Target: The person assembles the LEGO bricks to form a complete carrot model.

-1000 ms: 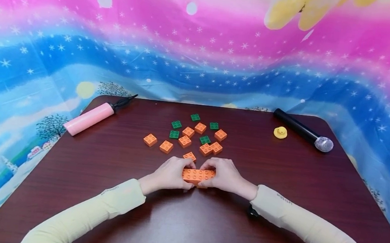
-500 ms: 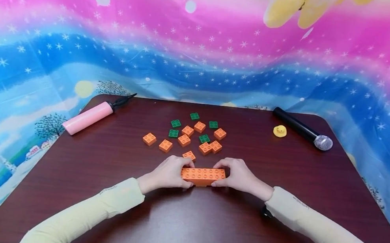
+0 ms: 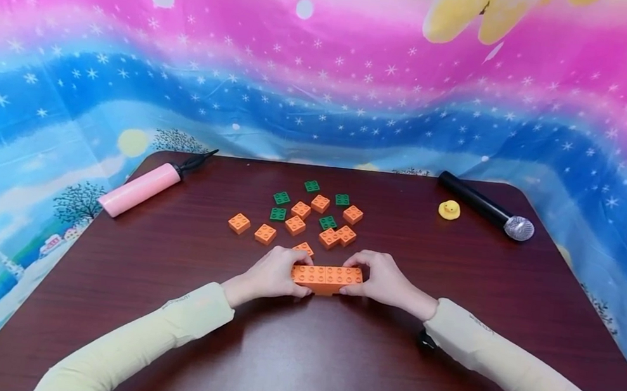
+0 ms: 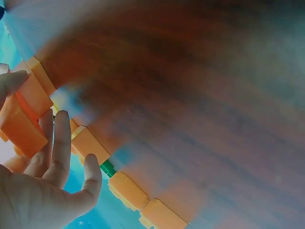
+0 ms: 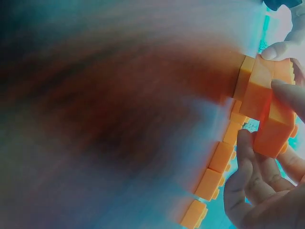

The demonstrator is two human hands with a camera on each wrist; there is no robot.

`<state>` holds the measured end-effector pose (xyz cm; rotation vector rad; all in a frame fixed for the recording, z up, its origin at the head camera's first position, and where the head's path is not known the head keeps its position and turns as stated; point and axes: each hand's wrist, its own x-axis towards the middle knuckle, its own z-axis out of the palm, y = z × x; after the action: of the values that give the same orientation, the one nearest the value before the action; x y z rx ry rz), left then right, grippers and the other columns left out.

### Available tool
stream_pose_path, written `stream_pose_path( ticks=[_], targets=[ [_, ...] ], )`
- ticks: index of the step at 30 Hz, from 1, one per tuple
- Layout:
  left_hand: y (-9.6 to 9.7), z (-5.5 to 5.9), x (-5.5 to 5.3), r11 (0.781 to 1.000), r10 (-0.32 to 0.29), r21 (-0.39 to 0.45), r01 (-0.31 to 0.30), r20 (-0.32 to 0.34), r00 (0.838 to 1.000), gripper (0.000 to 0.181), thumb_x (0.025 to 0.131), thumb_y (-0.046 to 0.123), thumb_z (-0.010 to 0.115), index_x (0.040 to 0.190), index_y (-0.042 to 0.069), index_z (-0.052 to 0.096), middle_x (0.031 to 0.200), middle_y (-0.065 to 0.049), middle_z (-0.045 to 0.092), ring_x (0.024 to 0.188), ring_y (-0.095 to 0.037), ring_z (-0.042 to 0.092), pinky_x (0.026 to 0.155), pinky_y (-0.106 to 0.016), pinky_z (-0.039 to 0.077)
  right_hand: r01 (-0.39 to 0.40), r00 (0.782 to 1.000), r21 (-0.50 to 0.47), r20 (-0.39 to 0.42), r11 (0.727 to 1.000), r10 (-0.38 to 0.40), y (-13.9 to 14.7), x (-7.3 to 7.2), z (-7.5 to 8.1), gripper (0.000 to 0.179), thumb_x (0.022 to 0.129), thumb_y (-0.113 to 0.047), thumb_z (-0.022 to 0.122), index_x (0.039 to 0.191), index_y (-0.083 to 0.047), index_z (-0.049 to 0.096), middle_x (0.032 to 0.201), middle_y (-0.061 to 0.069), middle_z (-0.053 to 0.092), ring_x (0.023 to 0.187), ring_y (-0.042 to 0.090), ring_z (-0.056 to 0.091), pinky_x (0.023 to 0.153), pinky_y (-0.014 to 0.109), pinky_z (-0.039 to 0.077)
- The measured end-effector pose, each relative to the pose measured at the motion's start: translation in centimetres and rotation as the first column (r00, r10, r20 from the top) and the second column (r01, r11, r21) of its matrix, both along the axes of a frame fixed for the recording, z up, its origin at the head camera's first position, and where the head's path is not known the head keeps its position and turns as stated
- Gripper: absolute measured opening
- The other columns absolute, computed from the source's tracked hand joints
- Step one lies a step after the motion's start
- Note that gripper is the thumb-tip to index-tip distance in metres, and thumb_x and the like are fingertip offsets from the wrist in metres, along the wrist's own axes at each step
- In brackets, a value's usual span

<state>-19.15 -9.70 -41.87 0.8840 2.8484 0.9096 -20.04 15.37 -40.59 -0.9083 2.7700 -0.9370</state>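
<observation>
In the head view, a joined block of orange toy bricks (image 3: 327,276) lies crosswise between both hands. It has a studded row on top and a shorter part under its middle. The left hand (image 3: 273,271) pinches its left end, thumb on the near side and fingers on the far side. At the other end, the right hand (image 3: 382,278) grips it the same way. From the left wrist, an overhanging brick (image 4: 23,131) shows between thumb and fingers. The right wrist view shows the opposite overhanging brick (image 5: 275,129) held alike, with the other fingers spread below.
Beyond the hands lie several loose orange bricks (image 3: 238,223) and several flat green bricks (image 3: 281,198). A pink hand pump (image 3: 142,189) is at the far left of the table (image 3: 169,257). At the far right are a yellow rubber duck (image 3: 449,210) and a black microphone (image 3: 481,202).
The right hand has slid rightward from over the block to its right end, uncovering more studs. The left hand keeps its grip at the left end. Loose bricks stay put.
</observation>
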Motion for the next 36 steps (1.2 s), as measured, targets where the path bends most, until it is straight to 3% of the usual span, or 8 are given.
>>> stream_pose_path(
  ticks=[8, 13, 18, 23, 30, 33, 36],
  targets=[
    [-0.8, 0.6, -0.1, 0.998, 0.013, 0.06, -0.016, 0.054, 0.998, 0.046, 0.071, 0.035, 0.083, 0.107, 0.013, 0.065, 0.098, 0.002, 0.07, 0.086, -0.01, 0.062, 0.079, -0.03, 0.051, 0.019, 0.998, -0.005, 0.057, 1.0, -0.019, -0.1, 0.0, 0.2, 0.038, 0.072, -0.033, 0.084, 0.103, -0.015, 0.07, 0.101, -0.001, 0.069, 0.084, 0.012, 0.055, 0.076, 0.029, 0.046],
    [-2.4, 1.0, -0.3, 0.977, 0.081, 0.187, -0.105, 0.135, 0.988, 0.047, 0.077, 0.04, 0.078, 0.111, 0.01, 0.065, 0.104, -0.002, 0.07, 0.092, -0.013, 0.066, 0.084, -0.035, 0.053, 0.036, 0.997, -0.016, 0.062, 0.999, -0.035, 0.0, 0.3, 0.3, 0.038, 0.073, -0.032, 0.083, 0.104, -0.014, 0.07, 0.102, 0.002, 0.068, 0.079, 0.011, 0.055, 0.071, 0.028, 0.047],
    [-4.3, 1.2, -1.1, 0.933, 0.218, 0.267, -0.243, 0.118, 0.969, 0.042, 0.083, 0.039, 0.073, 0.113, 0.01, 0.066, 0.108, -0.006, 0.068, 0.088, -0.018, 0.065, 0.081, -0.039, 0.053, 0.047, 0.991, -0.052, 0.131, 0.998, -0.04, 0.1, 0.5, 0.1, 0.039, 0.073, -0.028, 0.083, 0.106, -0.012, 0.068, 0.104, 0.007, 0.066, 0.053, 0.009, 0.057, 0.053, 0.026, 0.051],
    [-6.0, 0.9, -2.3, 0.908, 0.367, 0.179, -0.379, 0.096, 0.925, 0.051, 0.081, 0.034, 0.076, 0.118, 0.003, 0.06, 0.111, -0.015, 0.06, 0.084, -0.024, 0.063, 0.08, -0.041, 0.052, 0.039, 0.992, -0.06, 0.123, 0.997, -0.031, -0.2, 0.5, 0.0, 0.039, 0.074, -0.028, 0.083, 0.106, -0.012, 0.069, 0.103, 0.007, 0.066, 0.054, 0.007, 0.057, 0.056, 0.024, 0.051],
    [-6.9, -0.1, -4.1, 0.891, 0.451, -0.004, -0.454, 0.126, 0.884, 0.052, 0.079, 0.03, 0.075, 0.112, -0.003, 0.052, 0.109, -0.021, 0.056, 0.102, -0.034, 0.05, 0.09, -0.046, 0.044, 0.049, 0.972, -0.142, 0.236, 0.989, -0.015, -0.4, 0.7, 0.0, 0.039, 0.075, -0.022, 0.082, 0.108, -0.009, 0.067, 0.107, 0.014, 0.064, 0.053, 0.011, 0.065, 0.054, 0.03, 0.055],
    [-6.9, -0.3, -4.7, 0.886, 0.463, -0.03, -0.463, 0.146, 0.875, 0.053, 0.078, 0.031, 0.077, 0.11, -0.002, 0.051, 0.109, -0.021, 0.057, 0.104, -0.034, 0.05, 0.091, -0.046, 0.045, 0.06, 0.967, -0.148, 0.253, 0.987, -0.02, -0.4, 0.8, -0.1, 0.039, 0.074, -0.022, 0.083, 0.108, -0.009, 0.067, 0.109, 0.015, 0.064, 0.054, 0.01, 0.066, 0.055, 0.029, 0.055],
    [-6.8, -0.4, -5.1, 0.888, 0.459, -0.044, -0.457, 0.136, 0.878, 0.052, 0.078, 0.03, 0.078, 0.108, -0.002, 0.05, 0.107, -0.02, 0.056, 0.102, -0.034, 0.05, 0.09, -0.045, 0.045, 0.075, 0.967, -0.145, 0.251, 0.987, -0.036, -0.4, 0.8, -0.1, 0.039, 0.074, -0.022, 0.083, 0.108, -0.01, 0.067, 0.11, 0.015, 0.063, 0.054, 0.01, 0.066, 0.055, 0.028, 0.055]
  ],
)
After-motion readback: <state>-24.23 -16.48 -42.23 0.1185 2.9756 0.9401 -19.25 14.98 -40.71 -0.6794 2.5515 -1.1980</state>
